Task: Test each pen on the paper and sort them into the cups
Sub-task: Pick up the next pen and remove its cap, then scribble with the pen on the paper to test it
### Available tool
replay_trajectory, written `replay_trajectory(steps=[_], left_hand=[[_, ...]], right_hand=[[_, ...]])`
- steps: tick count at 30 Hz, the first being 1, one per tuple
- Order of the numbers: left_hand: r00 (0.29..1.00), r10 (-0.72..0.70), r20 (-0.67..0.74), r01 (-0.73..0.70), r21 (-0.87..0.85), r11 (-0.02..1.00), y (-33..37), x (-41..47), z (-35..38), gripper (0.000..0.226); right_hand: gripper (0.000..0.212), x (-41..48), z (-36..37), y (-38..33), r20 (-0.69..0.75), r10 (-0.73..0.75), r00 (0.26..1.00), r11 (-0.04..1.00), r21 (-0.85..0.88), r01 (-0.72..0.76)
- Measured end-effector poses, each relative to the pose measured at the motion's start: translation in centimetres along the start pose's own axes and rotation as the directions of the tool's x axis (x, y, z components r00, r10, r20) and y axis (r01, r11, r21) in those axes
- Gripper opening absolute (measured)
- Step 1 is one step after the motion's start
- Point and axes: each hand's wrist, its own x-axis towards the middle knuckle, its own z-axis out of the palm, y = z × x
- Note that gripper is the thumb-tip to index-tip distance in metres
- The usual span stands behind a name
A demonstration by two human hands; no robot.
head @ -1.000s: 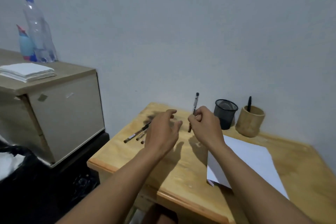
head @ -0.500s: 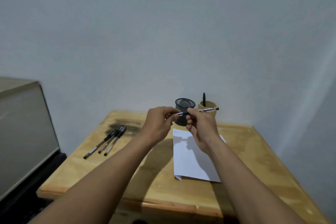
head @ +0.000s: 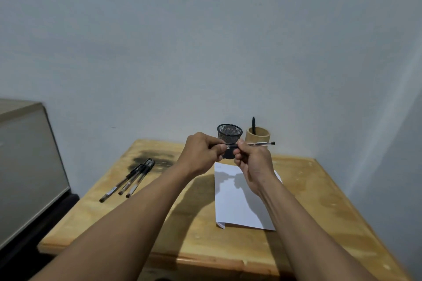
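Note:
I hold one clear pen (head: 258, 143) level in the air above the table, in front of the cups. My right hand (head: 252, 162) grips its barrel. My left hand (head: 202, 151) pinches the black cap end. A white sheet of paper (head: 239, 207) lies on the table under my right wrist. A black mesh cup (head: 229, 134) stands at the back, partly hidden by my hands. Beside it on the right stands a bamboo cup (head: 258, 136) with one black pen (head: 253, 124) upright in it. Three pens (head: 131, 180) lie side by side at the table's left.
The wooden table (head: 319, 201) stands against a pale wall, with a corner wall close on the right. A beige cabinet (head: 25, 162) sits to the left, beyond the table's edge. A dark stain marks the wood behind the loose pens.
The view swung right, away from the cabinet. The pen went from upright in my right hand to level between both hands. Over the last half second the hands barely shifted.

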Motion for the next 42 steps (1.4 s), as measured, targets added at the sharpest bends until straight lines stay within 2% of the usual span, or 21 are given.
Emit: replay_trajectory(steps=[3,7,14,20,23,32,42], left_hand=[[1.000,-0.005,0.000,0.005,0.013,1.000,-0.2,-0.1,0.2,0.016],[0.996,-0.024,-0.090,0.028,0.048,0.998,-1.3,0.1,-0.9,0.014],[0.992,-0.115,-0.049,0.117,0.041,0.992,-3.1,0.7,0.9,0.019],[0.962,-0.231,-0.144,0.238,0.032,0.971,-6.1,1.8,1.8,0.011],[0.948,-0.281,-0.147,0.290,0.042,0.956,-7.5,2.4,2.6,0.008],[0.961,-0.255,-0.110,0.278,0.365,0.888,-9.9,4.0,4.5,0.007],[0.961,-0.239,-0.138,0.274,0.376,0.885,-9.9,2.9,4.4,0.022]], right_hand=[[0.015,0.1,0.3,0.4,-0.045,0.022,0.999,1.000,-0.005,-0.022],[0.013,0.8,-1.0,0.0,-0.176,0.057,0.983,0.998,0.047,-0.050],[0.013,1.2,-1.6,1.1,-0.106,0.003,0.994,0.980,-0.200,-0.024],[0.020,1.9,-2.4,4.1,-0.159,0.048,0.986,0.987,-0.144,-0.071],[0.025,2.1,-3.1,5.4,-0.158,0.060,0.986,0.980,-0.180,-0.088],[0.026,2.3,-4.1,6.2,-0.174,0.026,0.984,0.974,-0.215,-0.064],[0.024,2.2,-3.9,6.3,-0.178,0.014,0.984,0.972,-0.227,-0.055]])
